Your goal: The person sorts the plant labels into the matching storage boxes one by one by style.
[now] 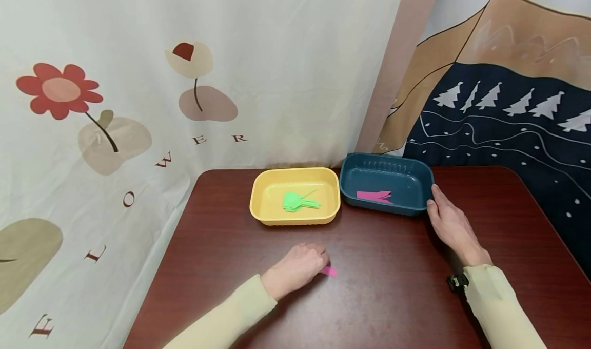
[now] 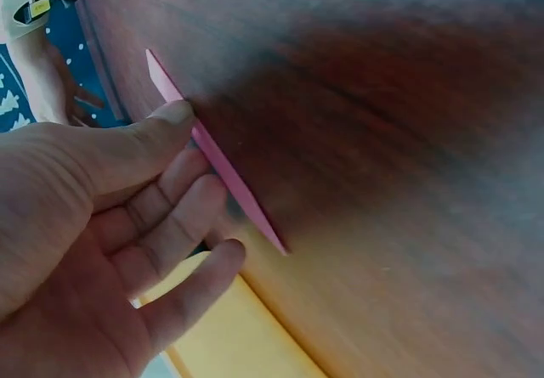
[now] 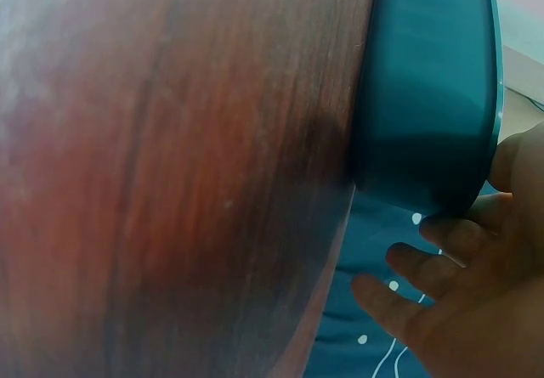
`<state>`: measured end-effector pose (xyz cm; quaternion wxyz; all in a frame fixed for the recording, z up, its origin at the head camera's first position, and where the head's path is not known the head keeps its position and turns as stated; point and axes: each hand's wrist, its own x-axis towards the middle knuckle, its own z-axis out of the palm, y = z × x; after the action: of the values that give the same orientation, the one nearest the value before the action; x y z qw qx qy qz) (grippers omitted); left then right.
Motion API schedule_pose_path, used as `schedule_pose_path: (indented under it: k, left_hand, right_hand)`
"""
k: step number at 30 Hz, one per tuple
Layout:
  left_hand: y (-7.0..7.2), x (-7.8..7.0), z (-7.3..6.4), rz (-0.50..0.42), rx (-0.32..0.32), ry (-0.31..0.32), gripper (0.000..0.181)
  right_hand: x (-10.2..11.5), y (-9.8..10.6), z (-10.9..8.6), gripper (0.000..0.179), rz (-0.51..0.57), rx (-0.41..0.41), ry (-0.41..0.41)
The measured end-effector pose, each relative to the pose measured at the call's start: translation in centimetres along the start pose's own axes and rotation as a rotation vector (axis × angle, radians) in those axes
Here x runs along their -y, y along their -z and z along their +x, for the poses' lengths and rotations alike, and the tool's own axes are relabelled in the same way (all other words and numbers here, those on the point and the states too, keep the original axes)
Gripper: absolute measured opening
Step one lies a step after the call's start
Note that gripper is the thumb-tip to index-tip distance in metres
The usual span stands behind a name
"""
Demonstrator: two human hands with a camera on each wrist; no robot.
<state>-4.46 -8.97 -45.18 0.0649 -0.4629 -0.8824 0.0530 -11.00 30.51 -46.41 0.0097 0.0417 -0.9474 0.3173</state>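
Between its thumb and fingers my left hand pinches a flat pink strip, close over the table top. In the head view only one end of the strip shows past the fingers. My right hand touches the right end of a dark blue tray, its fingers extended along the outside and the thumb near the rim. More pink strips lie inside that tray. To its left stands a yellow tray with a small pile of light green strips in it.
Both trays sit side by side at the back of the dark red-brown wooden table. Behind them hangs a pale curtain with printed flowers and letters. A dark blue cloth with white trees hangs at the right.
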Motion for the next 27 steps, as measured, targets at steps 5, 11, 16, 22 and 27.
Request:
schedule_pose_path:
  k: [5,11,16,22,27]
  left_hand:
    - [0.13,-0.02,0.13,0.035,0.002,-0.010,0.009]
    - [0.00,0.07,0.16,0.002,0.042,-0.001,0.010]
    - [-0.05,0.06,0.12,-0.027,0.044,0.000,0.009]
    - [-0.13,-0.04,-0.02,-0.070,-0.003,0.003,0.008]
    - [-0.14,-0.17,-0.23,-0.087,-0.011,0.021,0.005]
  right_hand:
    - [0.05,-0.02,0.08,0.061,0.003,0.007,-0.003]
    - [0.05,-0.02,0.02,0.061,0.001,0.005,-0.008]
    - [-0.04,-0.01,-0.08,0.061,-0.002,0.007,-0.014]
    - [-0.09,-0.05,-0.05,0.062,-0.002,0.010,-0.012]
    - [-0.07,-0.05,0.07,0.061,-0.006,0.004,-0.003]
